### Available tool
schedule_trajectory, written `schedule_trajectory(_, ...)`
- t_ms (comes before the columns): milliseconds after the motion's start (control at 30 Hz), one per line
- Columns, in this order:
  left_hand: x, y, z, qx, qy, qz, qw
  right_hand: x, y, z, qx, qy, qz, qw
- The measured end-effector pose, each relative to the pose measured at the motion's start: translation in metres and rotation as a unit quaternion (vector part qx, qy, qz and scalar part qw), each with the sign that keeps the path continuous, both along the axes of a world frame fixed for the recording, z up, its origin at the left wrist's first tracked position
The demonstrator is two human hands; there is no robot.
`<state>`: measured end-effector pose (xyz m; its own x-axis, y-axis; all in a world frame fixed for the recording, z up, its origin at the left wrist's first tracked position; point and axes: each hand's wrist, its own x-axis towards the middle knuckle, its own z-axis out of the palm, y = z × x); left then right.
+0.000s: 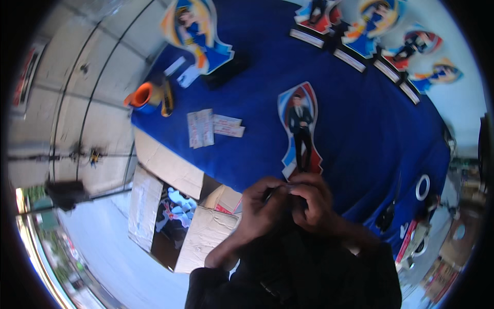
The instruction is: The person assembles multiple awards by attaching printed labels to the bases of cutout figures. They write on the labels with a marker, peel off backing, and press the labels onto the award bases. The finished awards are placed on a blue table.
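Observation:
My left hand (261,205) and my right hand (315,204) meet at the near edge of the table, fingers bent and pinched together. Something small and dark may be between them, but the fingers hide what it is. Just beyond them a flat cutout plaque (301,123) lies on the blue cloth (257,165), printed with a figure in a dark suit on red and blue. Its lower end reaches almost to my fingers. To its left are several printed paper strips (201,127), some overlapping.
A standing plaque (198,36) on a dark base is at the far left, and several more plaques (368,31) line the far right edge. An orange-mouthed cup (142,95) stands by a yellow cutter (167,99). An open cardboard box (141,211) sits below left; a white tape roll (422,187) lies right.

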<state>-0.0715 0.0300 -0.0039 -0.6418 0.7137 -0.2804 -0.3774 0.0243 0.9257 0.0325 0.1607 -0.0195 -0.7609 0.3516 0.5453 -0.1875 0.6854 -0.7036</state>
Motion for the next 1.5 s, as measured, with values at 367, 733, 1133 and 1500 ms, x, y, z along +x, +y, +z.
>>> schedule_trajectory(367,-0.008,0.003,-0.001,0.026,0.022,-0.007,0.999,-0.008,-0.004,-0.014,-0.047,0.033,0.002,0.998)
schedule_trajectory(733,-0.003,0.001,-0.015,0.027,-0.021,-0.001,0.999,-0.012,0.009,-0.007,-0.066,0.0,0.003,0.998)
schedule_trajectory(1133,-0.011,-0.005,-0.019,0.026,-0.054,0.13,0.99,-0.047,0.039,0.01,-0.123,-0.169,0.168,0.963)
schedule_trajectory(1500,-0.189,-0.002,-0.077,-0.287,0.509,0.177,0.792,-0.198,0.056,-0.06,0.218,-0.174,0.064,0.958)
